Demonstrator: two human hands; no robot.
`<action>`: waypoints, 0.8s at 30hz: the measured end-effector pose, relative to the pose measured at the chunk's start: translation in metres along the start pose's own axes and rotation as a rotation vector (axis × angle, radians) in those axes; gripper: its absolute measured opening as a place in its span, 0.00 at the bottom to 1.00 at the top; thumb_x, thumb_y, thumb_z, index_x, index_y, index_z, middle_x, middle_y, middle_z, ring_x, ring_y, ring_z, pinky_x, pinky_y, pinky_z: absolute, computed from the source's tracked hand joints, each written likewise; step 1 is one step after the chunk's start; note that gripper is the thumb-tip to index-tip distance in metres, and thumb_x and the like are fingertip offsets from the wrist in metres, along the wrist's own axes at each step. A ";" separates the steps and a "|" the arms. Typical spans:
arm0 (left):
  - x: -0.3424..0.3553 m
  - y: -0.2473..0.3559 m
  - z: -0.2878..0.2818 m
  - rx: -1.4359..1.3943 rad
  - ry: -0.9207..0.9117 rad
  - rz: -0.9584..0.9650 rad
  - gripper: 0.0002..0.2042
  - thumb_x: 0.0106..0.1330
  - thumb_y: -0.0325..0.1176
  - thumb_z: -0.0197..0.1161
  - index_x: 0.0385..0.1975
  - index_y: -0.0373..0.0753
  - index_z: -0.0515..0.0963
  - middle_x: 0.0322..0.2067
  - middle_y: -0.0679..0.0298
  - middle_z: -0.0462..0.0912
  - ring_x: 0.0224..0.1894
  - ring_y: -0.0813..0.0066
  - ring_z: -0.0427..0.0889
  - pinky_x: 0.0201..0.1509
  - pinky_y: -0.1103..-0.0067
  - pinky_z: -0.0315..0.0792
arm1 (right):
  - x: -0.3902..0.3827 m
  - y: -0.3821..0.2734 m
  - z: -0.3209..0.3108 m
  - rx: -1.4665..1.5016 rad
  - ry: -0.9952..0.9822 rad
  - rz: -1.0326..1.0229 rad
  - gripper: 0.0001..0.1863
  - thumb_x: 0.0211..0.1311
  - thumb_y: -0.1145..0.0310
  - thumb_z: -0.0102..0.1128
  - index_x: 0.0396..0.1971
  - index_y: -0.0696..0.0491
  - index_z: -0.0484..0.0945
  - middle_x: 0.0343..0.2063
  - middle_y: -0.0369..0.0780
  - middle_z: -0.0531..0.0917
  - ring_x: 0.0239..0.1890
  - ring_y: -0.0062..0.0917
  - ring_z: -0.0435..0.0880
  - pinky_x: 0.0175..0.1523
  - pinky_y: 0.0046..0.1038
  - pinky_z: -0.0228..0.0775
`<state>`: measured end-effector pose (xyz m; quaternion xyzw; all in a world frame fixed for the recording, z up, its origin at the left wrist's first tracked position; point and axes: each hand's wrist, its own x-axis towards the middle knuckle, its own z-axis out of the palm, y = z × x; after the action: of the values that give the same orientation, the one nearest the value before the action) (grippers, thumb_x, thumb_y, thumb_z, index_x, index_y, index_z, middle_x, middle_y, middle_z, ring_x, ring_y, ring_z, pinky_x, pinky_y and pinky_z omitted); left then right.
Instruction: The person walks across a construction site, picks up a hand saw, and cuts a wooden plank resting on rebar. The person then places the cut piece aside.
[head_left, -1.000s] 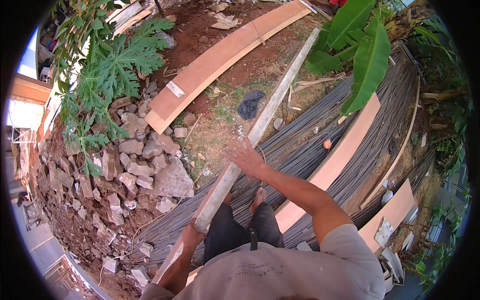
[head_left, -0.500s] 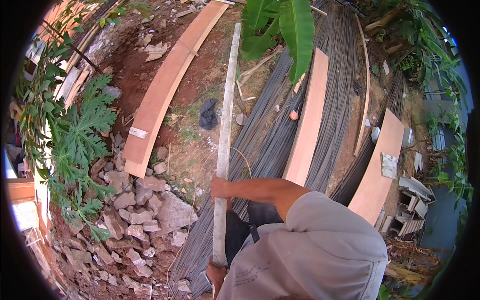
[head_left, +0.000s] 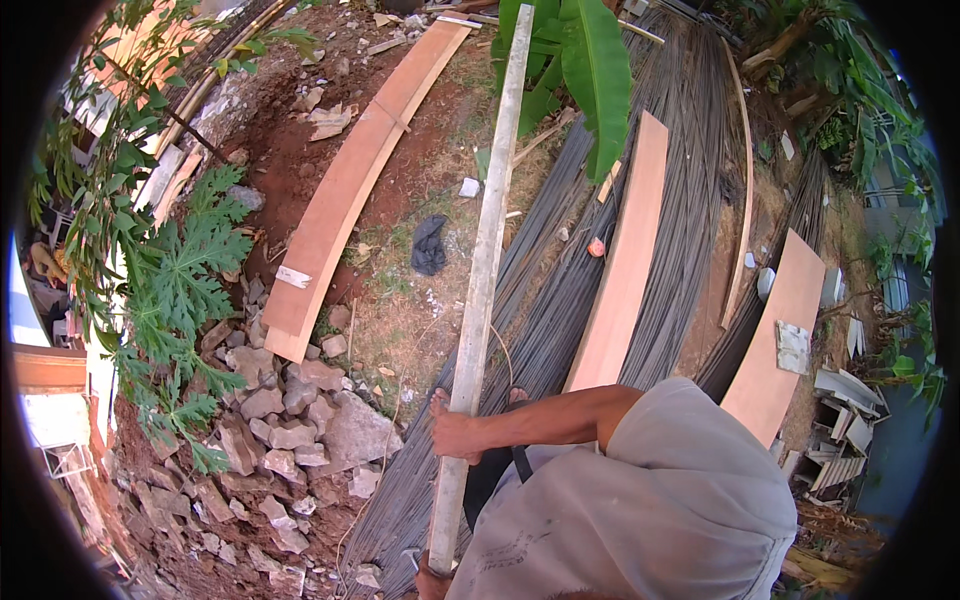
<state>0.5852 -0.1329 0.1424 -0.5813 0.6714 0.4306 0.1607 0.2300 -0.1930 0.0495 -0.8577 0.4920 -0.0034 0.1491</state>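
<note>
The step in hand appears to be handling a long, straight, weathered pale-grey beam point(head_left: 482, 270), which stretches away from the person across thin dark-grey rods point(head_left: 560, 275) toward a broad green leaf point(head_left: 597, 80). The right hand point(head_left: 456, 435) clasps it; the left hand point(head_left: 433, 582) is at its near end, grip unclear. Moving it calls for balanced two-handed support.

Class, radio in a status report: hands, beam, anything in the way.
Right hand gripping long pale beam. Left hand at its near end, grip unclear, partly cut off. Far end overlaps broad green leaves in view; contact unclear.
</note>
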 end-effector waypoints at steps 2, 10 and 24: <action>-0.008 0.001 0.003 0.000 -0.006 -0.003 0.34 0.35 0.24 0.66 0.52 0.38 0.73 0.37 0.45 0.83 0.41 0.44 0.82 0.45 0.63 0.77 | -0.014 -0.009 -0.033 0.101 -0.023 -0.040 0.10 0.16 0.66 0.65 0.12 0.43 0.82 0.16 0.34 0.82 0.23 0.29 0.84 0.25 0.34 0.72; -0.044 -0.004 0.020 0.021 -0.023 0.015 0.34 0.34 0.24 0.66 0.52 0.38 0.73 0.37 0.45 0.83 0.41 0.44 0.82 0.45 0.62 0.77 | -0.065 -0.044 -0.103 0.187 -0.207 -0.078 0.13 0.21 0.64 0.69 0.17 0.45 0.84 0.20 0.35 0.84 0.28 0.31 0.85 0.30 0.38 0.75; -0.075 0.057 0.060 -0.042 -0.004 0.043 0.32 0.39 0.25 0.70 0.52 0.36 0.72 0.39 0.44 0.81 0.42 0.44 0.81 0.46 0.63 0.75 | -0.151 -0.048 -0.125 0.098 -0.266 0.051 0.16 0.31 0.58 0.73 0.26 0.43 0.86 0.28 0.34 0.86 0.36 0.32 0.85 0.41 0.45 0.74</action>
<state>0.5361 -0.0418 0.1838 -0.5692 0.6744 0.4488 0.1405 0.1731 -0.0740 0.2025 -0.8295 0.4887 0.0901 0.2548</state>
